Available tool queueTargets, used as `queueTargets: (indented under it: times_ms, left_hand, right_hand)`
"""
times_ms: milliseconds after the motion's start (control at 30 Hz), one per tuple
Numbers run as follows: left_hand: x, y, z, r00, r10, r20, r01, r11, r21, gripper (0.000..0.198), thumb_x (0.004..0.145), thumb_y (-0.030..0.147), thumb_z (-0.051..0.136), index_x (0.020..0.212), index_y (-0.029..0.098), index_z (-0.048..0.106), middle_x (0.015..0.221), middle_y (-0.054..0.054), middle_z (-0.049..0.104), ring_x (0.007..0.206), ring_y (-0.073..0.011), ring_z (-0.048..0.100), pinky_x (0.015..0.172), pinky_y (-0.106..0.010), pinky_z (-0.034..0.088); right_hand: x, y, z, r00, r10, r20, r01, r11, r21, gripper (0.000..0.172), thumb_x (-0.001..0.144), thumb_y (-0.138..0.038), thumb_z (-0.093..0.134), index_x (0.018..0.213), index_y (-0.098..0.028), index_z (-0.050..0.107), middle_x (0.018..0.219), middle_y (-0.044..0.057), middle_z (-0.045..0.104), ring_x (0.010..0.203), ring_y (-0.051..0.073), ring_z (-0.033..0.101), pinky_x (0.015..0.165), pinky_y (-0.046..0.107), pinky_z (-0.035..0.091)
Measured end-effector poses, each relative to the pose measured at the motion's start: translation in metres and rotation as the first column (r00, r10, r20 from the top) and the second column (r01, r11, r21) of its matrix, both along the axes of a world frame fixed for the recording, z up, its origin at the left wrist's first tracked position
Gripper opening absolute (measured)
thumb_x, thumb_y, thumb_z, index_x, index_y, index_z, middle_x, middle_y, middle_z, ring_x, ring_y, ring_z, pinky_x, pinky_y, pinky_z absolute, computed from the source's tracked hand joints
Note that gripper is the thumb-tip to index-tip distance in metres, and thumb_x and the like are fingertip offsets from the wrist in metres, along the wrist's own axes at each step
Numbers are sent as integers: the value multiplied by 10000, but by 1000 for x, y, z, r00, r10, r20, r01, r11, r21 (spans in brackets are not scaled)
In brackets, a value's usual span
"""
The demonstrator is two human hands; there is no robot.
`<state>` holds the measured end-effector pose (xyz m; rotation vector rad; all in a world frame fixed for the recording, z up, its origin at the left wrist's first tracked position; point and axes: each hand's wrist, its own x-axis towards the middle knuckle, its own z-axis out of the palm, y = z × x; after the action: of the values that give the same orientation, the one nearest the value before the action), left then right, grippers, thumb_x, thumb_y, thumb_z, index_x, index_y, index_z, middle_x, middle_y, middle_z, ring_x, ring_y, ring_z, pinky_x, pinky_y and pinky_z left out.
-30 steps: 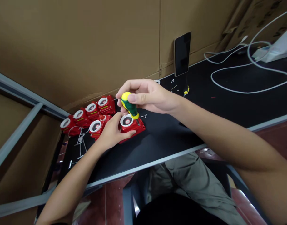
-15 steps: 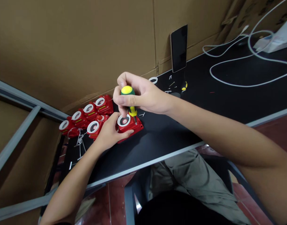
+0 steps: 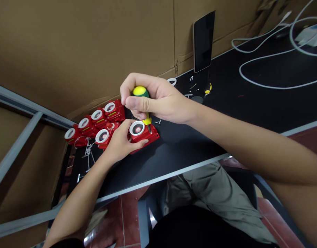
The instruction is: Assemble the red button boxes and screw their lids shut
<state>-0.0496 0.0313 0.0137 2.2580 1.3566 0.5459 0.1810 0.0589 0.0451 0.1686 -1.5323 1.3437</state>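
My right hand (image 3: 150, 98) grips a screwdriver (image 3: 140, 91) with a yellow and green handle. Its shaft points down, and the tip meets the right part of a red box with a white ring (image 3: 153, 133), or comes very close to it. My left hand (image 3: 123, 141) is wrapped around that box from the left, thumb along its near side, holding it on the black table. Just left of this hand sits another red box with a white ring (image 3: 102, 136), partly covered by the fingers. Small screws (image 3: 158, 122) lie to the right of the held box.
Several more red boxes (image 3: 97, 115) stand in a row along the cardboard wall (image 3: 109, 44). Metal rods and white cord (image 3: 89, 151) lie at left. A tablet (image 3: 204, 41) leans at the back, near a loose white ring (image 3: 171, 81). White cable (image 3: 261, 86) loops across the right side.
My view has tilted a little, so the tablet and cable appear higher and further right. The right hand's fingers have curled closer around the handle. The left hand keeps its hold.
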Motion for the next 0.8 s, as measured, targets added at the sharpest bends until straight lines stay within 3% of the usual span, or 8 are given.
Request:
queueTargets:
  times_ms: [233,800]
  left_hand:
    - [0,-1,1,1000,3,0,-3,1000,0,559,842,569,900,1229,233,678,1194,-58,828,1050,-294,775,959,-408,641]
    - [0,-1,1,1000,-4,-16,4,1000,27,576,841,594,891,1239,234,684,1166,-54,818,1015,-286,752,909,-382,634]
  right_hand:
    - [0,3,-2,1000,-23,-6,23,1000,-15,275,1146,-389,821,1087,-181,650,904,-70,538,730,30,529,684,137,495]
    - [-2,1,-1,997,-75,-21,75,997,-6,327,1134,-452,824,1066,-179,656,921,-60,550,751,41,540,680,146,500]
